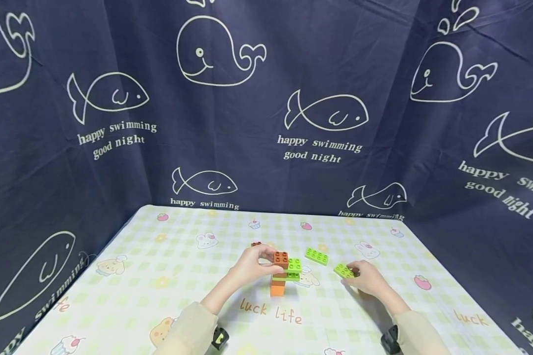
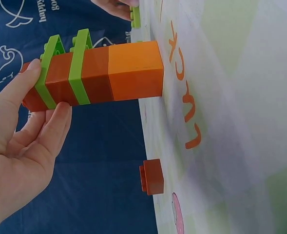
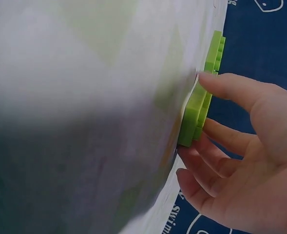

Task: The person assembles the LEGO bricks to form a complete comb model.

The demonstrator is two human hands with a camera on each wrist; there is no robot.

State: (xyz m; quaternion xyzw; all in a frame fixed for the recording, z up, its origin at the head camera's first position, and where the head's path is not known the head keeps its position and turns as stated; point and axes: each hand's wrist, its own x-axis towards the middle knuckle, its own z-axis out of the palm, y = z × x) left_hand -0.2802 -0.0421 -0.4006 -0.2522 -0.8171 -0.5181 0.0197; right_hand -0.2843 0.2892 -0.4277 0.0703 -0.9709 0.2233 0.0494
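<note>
A tower of toy building bricks stands upright on the table, with an orange brick point(image 1: 277, 288) at its foot. Above that, brown bricks point(image 2: 60, 71) alternate with two thin green bricks point(image 2: 78, 73) that jut out to one side. Near the tower's top my left hand point(image 1: 248, 264) grips it between thumb and fingers. My right hand point(image 1: 369, 279) pinches a flat green brick point(image 3: 194, 112) low at the table surface, to the right of the tower. Beside those fingers shows a small dark patch, too small to tell.
Another flat green brick point(image 1: 316, 256) lies behind and between the hands. A loose brown brick point(image 2: 154, 176) sits beyond the left hand, partly hidden in the head view. The patterned tablecloth point(image 1: 129, 291) meets dark blue curtains point(image 1: 248, 128) at the back and sides.
</note>
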